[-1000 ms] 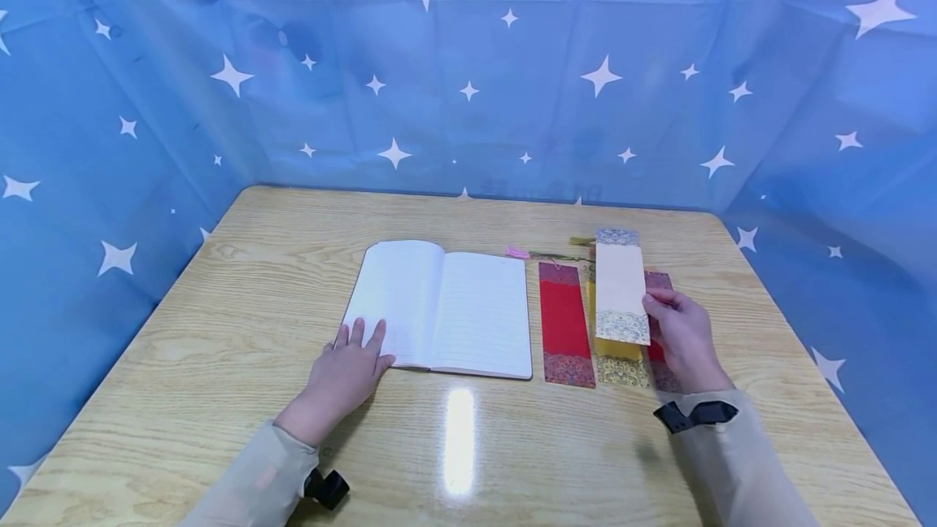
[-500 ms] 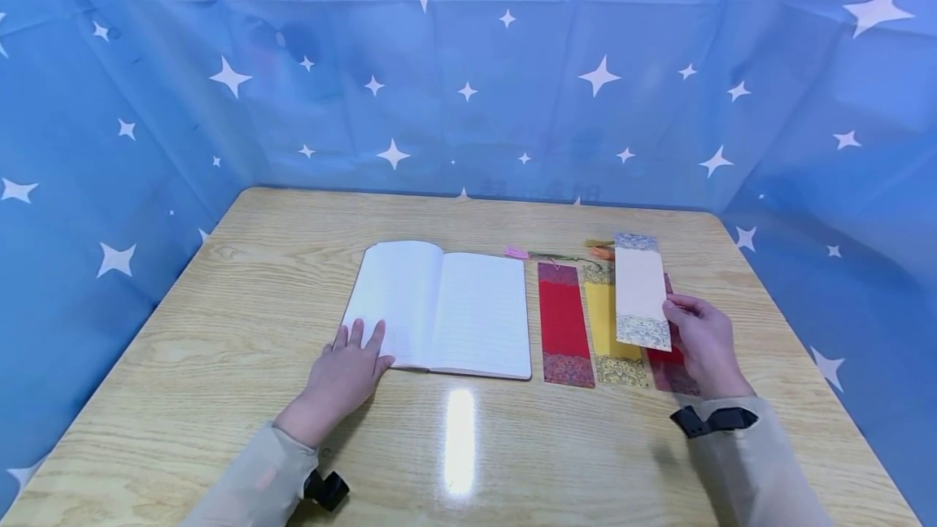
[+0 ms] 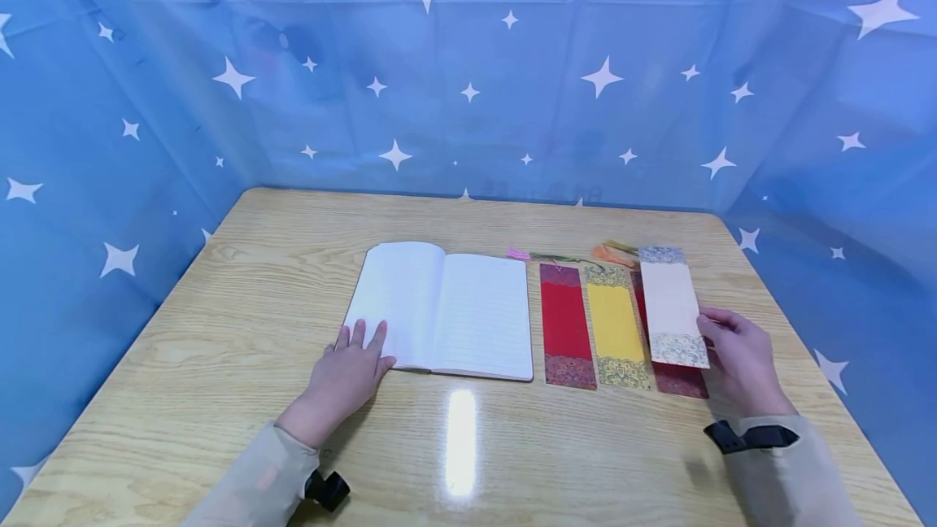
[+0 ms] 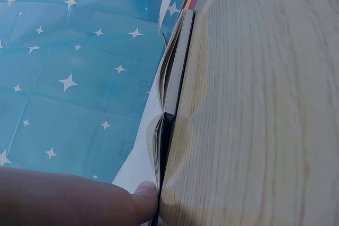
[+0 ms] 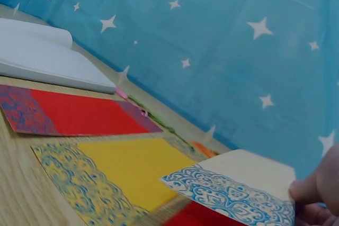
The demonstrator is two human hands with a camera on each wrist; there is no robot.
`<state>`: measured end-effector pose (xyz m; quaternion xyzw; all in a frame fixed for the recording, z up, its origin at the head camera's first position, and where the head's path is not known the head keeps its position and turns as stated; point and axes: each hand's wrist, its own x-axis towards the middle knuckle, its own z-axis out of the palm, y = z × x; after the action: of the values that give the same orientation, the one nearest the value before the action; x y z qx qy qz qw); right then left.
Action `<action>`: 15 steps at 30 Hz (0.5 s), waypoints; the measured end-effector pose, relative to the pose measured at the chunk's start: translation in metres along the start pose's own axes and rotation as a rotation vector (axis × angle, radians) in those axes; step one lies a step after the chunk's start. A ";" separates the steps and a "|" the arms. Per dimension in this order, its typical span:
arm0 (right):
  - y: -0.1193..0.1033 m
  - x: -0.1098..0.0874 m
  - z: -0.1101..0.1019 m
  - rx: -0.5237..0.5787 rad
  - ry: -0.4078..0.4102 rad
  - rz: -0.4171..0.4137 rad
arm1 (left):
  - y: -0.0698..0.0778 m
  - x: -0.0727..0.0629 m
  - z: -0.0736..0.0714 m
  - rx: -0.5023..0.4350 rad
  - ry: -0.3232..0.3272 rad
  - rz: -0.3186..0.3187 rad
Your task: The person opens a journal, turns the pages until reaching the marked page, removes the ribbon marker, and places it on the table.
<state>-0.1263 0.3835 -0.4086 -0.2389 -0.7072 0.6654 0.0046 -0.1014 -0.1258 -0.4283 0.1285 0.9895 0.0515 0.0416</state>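
Note:
My right hand (image 3: 741, 358) pinches a cream bookmark (image 3: 669, 303) by its right edge, fingers and thumb on its lower half. Blue-grey scrollwork bands both ends of it. It overlaps a second red bookmark (image 3: 679, 381), hiding most of that one. To the left lie a yellow bookmark (image 3: 616, 324) and a red bookmark (image 3: 565, 324), side by side on the table. In the right wrist view the cream bookmark (image 5: 249, 178) is tilted above the others. My left hand (image 3: 346, 385) rests with spread, straight fingers on the lower left corner of an open lined notebook (image 3: 483, 315).
Pink (image 3: 517, 254) and orange (image 3: 613, 255) tassels lie beyond the bookmarks' far ends. The wooden table (image 3: 241, 283) has rounded back corners. A blue star-patterned cloth (image 3: 468, 47) hangs behind it and at both sides.
My right hand has carried the cream bookmark rightward and slightly nearer, from over the yellow bookmark to over the second red one. The yellow one is now uncovered. My left hand stays put.

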 end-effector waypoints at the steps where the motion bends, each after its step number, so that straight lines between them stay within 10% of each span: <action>1: 0.000 0.000 -0.003 -0.007 0.002 0.010 | 0.000 0.000 0.000 0.000 -0.001 -0.001; 15: 0.008 0.002 -0.040 -0.120 0.040 0.011 | -0.001 0.000 -0.001 -0.021 -0.020 -0.008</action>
<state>-0.1122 0.4221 -0.4119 -0.2560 -0.7444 0.6167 0.0005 -0.1020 -0.1264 -0.4278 0.1246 0.9889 0.0606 0.0528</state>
